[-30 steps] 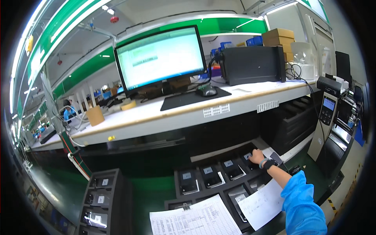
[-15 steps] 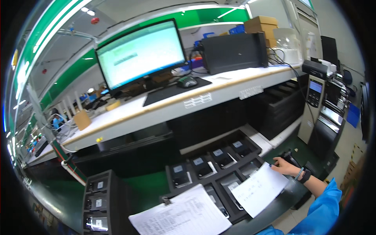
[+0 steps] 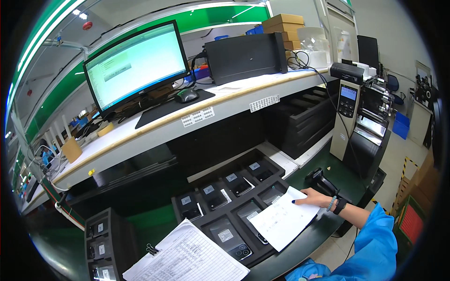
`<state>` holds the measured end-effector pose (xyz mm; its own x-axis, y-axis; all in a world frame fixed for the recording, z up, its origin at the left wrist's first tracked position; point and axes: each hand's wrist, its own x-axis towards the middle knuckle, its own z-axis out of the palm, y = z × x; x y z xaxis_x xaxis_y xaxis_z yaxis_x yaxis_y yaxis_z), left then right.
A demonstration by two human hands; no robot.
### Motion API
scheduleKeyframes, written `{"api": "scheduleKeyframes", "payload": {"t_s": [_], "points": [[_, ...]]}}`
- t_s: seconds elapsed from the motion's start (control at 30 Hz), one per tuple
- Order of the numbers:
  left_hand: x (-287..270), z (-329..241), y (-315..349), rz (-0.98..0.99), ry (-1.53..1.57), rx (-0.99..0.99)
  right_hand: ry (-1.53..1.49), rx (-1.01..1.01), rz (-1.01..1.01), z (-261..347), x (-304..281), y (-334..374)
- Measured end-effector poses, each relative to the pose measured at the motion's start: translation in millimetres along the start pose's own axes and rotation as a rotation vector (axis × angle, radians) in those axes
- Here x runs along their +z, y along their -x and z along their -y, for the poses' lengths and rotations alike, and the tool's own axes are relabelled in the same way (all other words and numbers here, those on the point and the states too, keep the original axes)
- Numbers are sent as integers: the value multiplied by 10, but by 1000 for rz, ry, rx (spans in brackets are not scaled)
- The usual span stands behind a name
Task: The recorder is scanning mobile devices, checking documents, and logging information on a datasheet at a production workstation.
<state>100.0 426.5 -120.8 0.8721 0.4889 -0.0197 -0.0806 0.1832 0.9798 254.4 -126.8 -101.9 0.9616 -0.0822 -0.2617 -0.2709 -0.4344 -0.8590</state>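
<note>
My right hand [image 3: 316, 198] pinches the upper right corner of a white sheet of paper [image 3: 283, 220] with faint handwriting. The sheet covers part of a black foam tray [image 3: 212, 225], whose pockets hold several bagged phones with labels, one phone [image 3: 241, 252] showing its camera lenses. A stack of printed table sheets [image 3: 187, 257] lies tilted over the tray's near left corner, with a black binder clip [image 3: 152, 249] on its upper left edge. Beyond my right hand is a black handheld scanner [image 3: 322, 181]. My left hand is out of sight.
A second foam tray [image 3: 123, 246] with bagged items stands at left. At right is a label printer [image 3: 348, 122]. A raised shelf holds a monitor [image 3: 138, 65], a mouse [image 3: 187, 95] and a black case [image 3: 246, 58]. Cartons [image 3: 412, 187] sit on the floor at right.
The view has turned to the right. The clipped stack has shifted left over the tray, uncovering more of a phone. My right hand keeps its grip on the sheet.
</note>
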Motion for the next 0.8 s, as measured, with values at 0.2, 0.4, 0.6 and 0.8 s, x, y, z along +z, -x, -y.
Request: {"api": "scheduleKeyframes", "payload": {"t_s": [0.2,0.4,0.6,0.8], "points": [[92,-62,34,9,-33,8,36,-8,-54,-14,79,37],[258,-78,-46,48,-19,40,115,-27,-28,96,271,214],[527,-190,-148,62,-21,-26,115,-126,-59,7,600,364],[729,-161,-165,172,-31,-47,181,-261,-51,28,1072,411]]}}
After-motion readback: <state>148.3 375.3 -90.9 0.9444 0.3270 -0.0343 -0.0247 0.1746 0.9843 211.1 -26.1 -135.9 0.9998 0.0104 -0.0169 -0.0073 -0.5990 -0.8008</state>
